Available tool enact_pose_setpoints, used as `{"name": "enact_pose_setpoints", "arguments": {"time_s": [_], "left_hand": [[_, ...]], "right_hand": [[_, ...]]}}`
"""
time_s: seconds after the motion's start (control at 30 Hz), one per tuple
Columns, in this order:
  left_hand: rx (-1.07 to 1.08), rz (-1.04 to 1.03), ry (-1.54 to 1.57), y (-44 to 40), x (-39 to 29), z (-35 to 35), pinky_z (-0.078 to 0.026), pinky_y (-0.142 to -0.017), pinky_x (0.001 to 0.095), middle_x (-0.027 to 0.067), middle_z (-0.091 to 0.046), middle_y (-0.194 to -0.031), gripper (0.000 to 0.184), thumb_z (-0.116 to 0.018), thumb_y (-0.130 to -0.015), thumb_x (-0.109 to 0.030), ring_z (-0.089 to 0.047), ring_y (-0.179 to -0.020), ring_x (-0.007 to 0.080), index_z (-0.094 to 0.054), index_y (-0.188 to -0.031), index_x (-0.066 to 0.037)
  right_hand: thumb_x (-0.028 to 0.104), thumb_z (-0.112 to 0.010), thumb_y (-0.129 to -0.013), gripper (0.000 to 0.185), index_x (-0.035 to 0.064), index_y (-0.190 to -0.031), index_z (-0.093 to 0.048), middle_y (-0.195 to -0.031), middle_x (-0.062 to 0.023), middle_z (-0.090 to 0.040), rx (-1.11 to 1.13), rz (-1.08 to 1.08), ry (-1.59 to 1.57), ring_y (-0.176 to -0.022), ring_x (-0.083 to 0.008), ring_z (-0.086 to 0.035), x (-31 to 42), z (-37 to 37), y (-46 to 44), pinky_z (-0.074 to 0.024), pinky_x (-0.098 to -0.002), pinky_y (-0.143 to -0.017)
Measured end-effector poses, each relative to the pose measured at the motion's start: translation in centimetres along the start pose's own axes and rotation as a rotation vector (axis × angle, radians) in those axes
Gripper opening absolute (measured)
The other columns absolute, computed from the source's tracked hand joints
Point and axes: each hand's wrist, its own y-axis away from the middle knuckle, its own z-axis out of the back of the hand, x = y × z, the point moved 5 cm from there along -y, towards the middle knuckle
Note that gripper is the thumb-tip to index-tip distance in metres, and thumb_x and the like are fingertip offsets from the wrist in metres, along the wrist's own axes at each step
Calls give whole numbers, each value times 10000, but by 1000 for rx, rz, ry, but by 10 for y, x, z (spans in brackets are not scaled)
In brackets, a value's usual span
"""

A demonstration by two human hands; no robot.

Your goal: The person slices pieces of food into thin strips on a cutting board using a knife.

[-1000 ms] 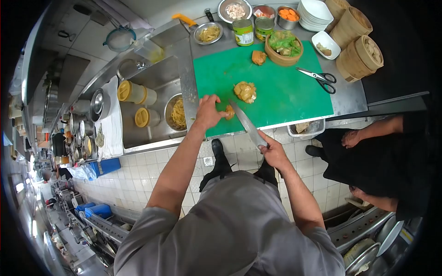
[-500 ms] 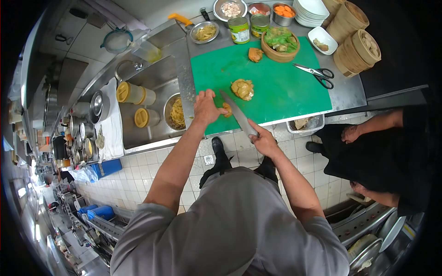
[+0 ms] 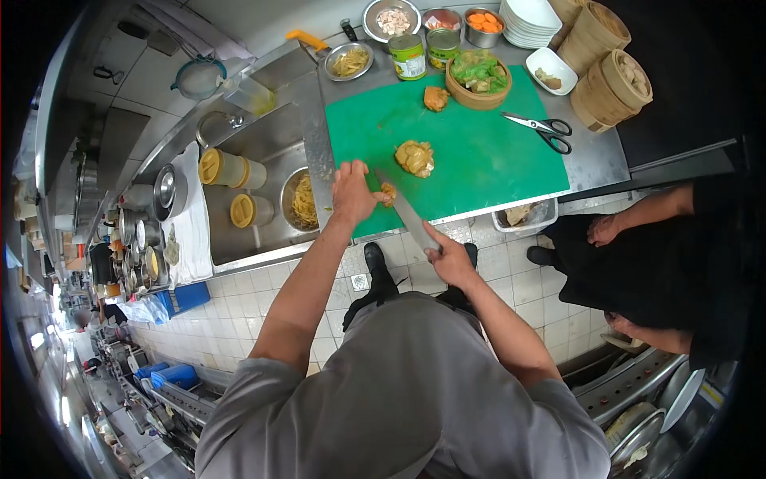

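My right hand [image 3: 449,257] is closed around the handle of a kitchen knife [image 3: 412,217]. The blade points up and left over the near edge of the green cutting board [image 3: 479,164], right beside a small brownish-yellow food piece [image 3: 388,194]. My left hand [image 3: 355,194] rests on the board's left side, fingers apart from the thumb, whose tip touches that piece. Beyond the blade lies a mound of sliced yellowish-brown food [image 3: 415,158]. Farther back, an orange-brown chunk [image 3: 436,99] sits beside a bamboo steamer [image 3: 479,100] holding green leaves.
Scissors [image 3: 542,128] lie at the board's right. Cans [image 3: 408,60], a bowl of shreds [image 3: 349,61], carrot slices [image 3: 483,21] and stacked plates [image 3: 531,24] line the back. At left is a sink [image 3: 271,152] with yellow-lidded containers [image 3: 244,210]. Another person's hand [image 3: 604,231] is at right.
The knife blade has come slightly nearer to my body, alongside the small piece. My left hand stays at about the same place on the board. The whole view has shifted slightly.
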Motion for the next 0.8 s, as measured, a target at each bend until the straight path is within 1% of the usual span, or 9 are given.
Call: {"name": "enact_pose_setpoints", "arguments": {"time_s": [0.13, 0.2, 0.27, 0.37, 0.43, 0.57, 0.67, 0.77, 0.8], "left_hand": [[-21, -22, 11, 3, 2, -1, -450, -1065, 500, 117, -560, -1280, 747, -1028, -671, -291, -528, -1276, 342, -573, -1229, -91], [-17, -23, 11, 2, 1, -1, -448, -1062, 504, 113, -557, -1276, 741, -1028, -670, -290, -525, -1277, 339, -572, -1220, -96], [-38, -40, 6, 2, 1, 0, -449, -1057, 505, 109, -555, -1271, 728, -1025, -673, -291, -520, -1279, 335, -570, -1209, -104], [-44, -39, -24, 0, -2, 3, -477, -1059, 496, 126, -572, -1266, 777, -1041, -642, -302, -543, -1263, 352, -578, -1232, -94], [-49, -49, -24, 0, -2, 2, -475, -1061, 501, 126, -571, -1270, 779, -1039, -647, -299, -543, -1265, 351, -575, -1239, -96], [-52, -60, -21, -1, -3, 2, -467, -1071, 513, 126, -566, -1284, 795, -1033, -658, -296, -538, -1277, 347, -566, -1272, -107], [2, -45, -83, -4, -13, 7, -449, -1090, 512, 110, -570, -1360, 765, -1010, -702, -277, -516, -1347, 334, -580, -1317, -125], [75, -82, -37, -8, -14, 10, -477, -1104, 503, 150, -597, -1394, 712, -982, -744, -246, -548, -1358, 360, -596, -1327, -110], [73, -82, -36, -16, -5, 4, -477, -1104, 503, 150, -597, -1394, 712, -982, -744, -246, -548, -1358, 360, -596, -1327, -110]], "right_hand": [[33, -647, -1016, 644, 160, -1630, -500, -1446, -274, -668, 13, 2, -28, -1262, -325, -710, -16, -8, 1, -525, -363, -1071], [-7, -672, -1020, 665, 190, -1634, -511, -1366, -182, -734, -46, 110, -71, -1035, -176, -679, -10, -13, -20, -536, -297, -952], [-15, -667, -1021, 664, 187, -1634, -511, -1368, -174, -730, -21, 77, -61, -1042, -170, -677, -11, -14, -22, -538, -303, -954], [-16, -660, -1024, 665, 188, -1637, -505, -1354, -178, -731, -44, 170, -23, -1038, -167, -675, -15, -7, -3, -542, -309, -945], [22, -626, -1020, 652, 172, -1638, -487, -1479, -269, -647, 60, 27, -71, -1340, -339, -671, -16, -5, 7, -506, -379, -1115], [37, -623, -1027, 640, 188, -1635, -494, -1454, -277, -658, 71, -22, 15, -1328, -358, -675, 3, -7, -9, -511, -387, -1109], [49, -628, -1026, 634, 202, -1629, -503, -1417, -275, -680, 71, 77, 50, -1292, -379, -690, 3, -3, 6, -524, -397, -1089], [61, -643, -1024, 635, 213, -1625, -509, -1390, -262, -699, 122, 9, 180, -1265, -375, -703, 13, 19, 47, -533, -394, -1072], [41, -639, -1021, 637, 214, -1621, -516, -1402, -253, -697, 171, -74, 191, -1260, -358, -709, 21, 32, 60, -536, -390, -1068]]}}
